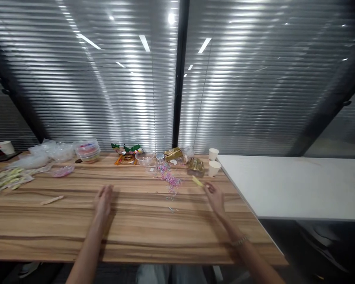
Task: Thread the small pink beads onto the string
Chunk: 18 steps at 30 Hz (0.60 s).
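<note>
Head view: the right hand [215, 198] grips a yellow strip [197, 181] in its fingers, near the beads [172, 180], which lie scattered and ungathered on the worktop [142, 236]. The left hand [103, 201] looks empty, fingers loosely open.

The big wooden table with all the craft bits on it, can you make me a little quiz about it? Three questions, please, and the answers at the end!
1. Which hand holds the yellow strip? A) left B) right C) both
2. True or false: the small pink and purple bits are all packed inside a bowl.
3. Fill the gap: near the white table, ___ paper cups stand close together.

Key:
1. B, the right hand.
2. False, the small pink and purple bits lie loose on the wooden table.
3. Two.
</note>
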Tool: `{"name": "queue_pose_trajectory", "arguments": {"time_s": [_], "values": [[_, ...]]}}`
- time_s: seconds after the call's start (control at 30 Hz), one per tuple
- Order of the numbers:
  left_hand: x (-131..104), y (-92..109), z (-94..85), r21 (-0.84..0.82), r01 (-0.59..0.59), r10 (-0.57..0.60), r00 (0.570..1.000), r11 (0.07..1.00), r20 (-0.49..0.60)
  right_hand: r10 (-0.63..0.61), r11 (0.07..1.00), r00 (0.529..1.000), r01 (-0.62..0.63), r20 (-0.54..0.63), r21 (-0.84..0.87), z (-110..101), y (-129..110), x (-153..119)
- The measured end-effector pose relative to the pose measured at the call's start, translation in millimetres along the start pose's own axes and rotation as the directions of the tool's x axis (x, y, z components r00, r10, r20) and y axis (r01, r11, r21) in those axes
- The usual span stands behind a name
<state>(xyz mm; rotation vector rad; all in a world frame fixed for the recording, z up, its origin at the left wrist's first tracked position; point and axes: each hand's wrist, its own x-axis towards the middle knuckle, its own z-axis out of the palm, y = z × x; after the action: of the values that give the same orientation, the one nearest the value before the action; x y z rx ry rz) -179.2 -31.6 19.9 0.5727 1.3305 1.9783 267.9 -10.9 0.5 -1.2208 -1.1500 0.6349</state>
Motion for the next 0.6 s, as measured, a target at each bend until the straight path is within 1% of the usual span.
{"name": "queue_pose_trajectory", "arguments": {"time_s": [0.03,0.07,0.1,0.13,0.17,0.23,0.27,0.3,0.33,0.37,0.43,0.47,0.53,0.6], "values": [[-11.2,-9.0,17.6,-0.002,0.047,-0.047,0.996,0.999,0.08,0.047,0.993,0.997,-0.054,0.066,0.108,19.6,-7.9,-3.1],[-23.4,-19.0,37.1,0.031,0.116,-0.12,0.975,0.993,0.185,0.09,0.971,0.987,-0.116,0.13,0.211,38.3,-14.9,-5.6],[-35.7,-29.5,57.3,0.074,0.172,-0.186,0.939,0.982,0.287,0.134,0.93,0.971,-0.192,0.197,0.312,55.6,-20.4,-7.6],[-47.7,-39.9,77.0,0.122,0.215,-0.245,0.891,0.969,0.381,0.178,0.871,0.949,-0.275,0.261,0.406,71.0,-24.1,-9.3],[-58.9,-49.7,95.2,0.17,0.247,-0.299,0.829,0.954,0.473,0.207,0.808,0.926,-0.343,0.315,0.478,84.2,-25.8,-10.7],[-77.3,-66.5,124.3,0.223,0.259,-0.342,0.69,0.94,0.638,0.235,0.697,0.893,-0.429,0.383,0.574,103.0,-23.2,-12.7],[-84.2,-73.2,134.4,0.247,0.251,-0.352,0.649,0.936,0.675,0.243,0.657,0.887,-0.449,0.393,0.605,108.6,-19.4,-13.2],[-89.5,-78.7,141.4,0.26,0.235,-0.351,0.626,0.937,0.697,0.251,0.634,0.885,-0.456,0.392,0.625,111.9,-14.4,-13.5],[-93.2,-83.0,145.6,0.256,0.217,-0.336,0.62,0.942,0.709,0.263,0.625,0.886,-0.459,0.383,0.631,113.3,-8.9,-13.4],[-95.6,-86.4,147.5,0.244,0.197,-0.313,0.629,0.95,0.711,0.276,0.632,0.888,-0.456,0.368,0.626,113.3,-3.2,-13.3],[-97.6,-90.6,146.7,0.246,0.154,-0.285,0.651,0.957,0.703,0.296,0.676,0.889,-0.453,0.348,0.582,111.2,6.5,-13.5],[-97.8,-91.8,145.2,0.258,0.129,-0.278,0.654,0.958,0.704,0.289,0.711,0.891,-0.445,0.35,0.544,109.9,9.9,-14.0],[-97.2,-93.5,142.5,0.28,0.086,-0.268,0.644,0.956,0.716,0.229,0.81,0.899,-0.389,0.373,0.439,107.8,13.2,-15.9],[-96.3,-94.9,141.5,0.279,0.073,-0.262,0.627,0.957,0.733,0.112,0.916,0.913,-0.248,0.392,0.316,106.7,12.2,-18.3]]}}
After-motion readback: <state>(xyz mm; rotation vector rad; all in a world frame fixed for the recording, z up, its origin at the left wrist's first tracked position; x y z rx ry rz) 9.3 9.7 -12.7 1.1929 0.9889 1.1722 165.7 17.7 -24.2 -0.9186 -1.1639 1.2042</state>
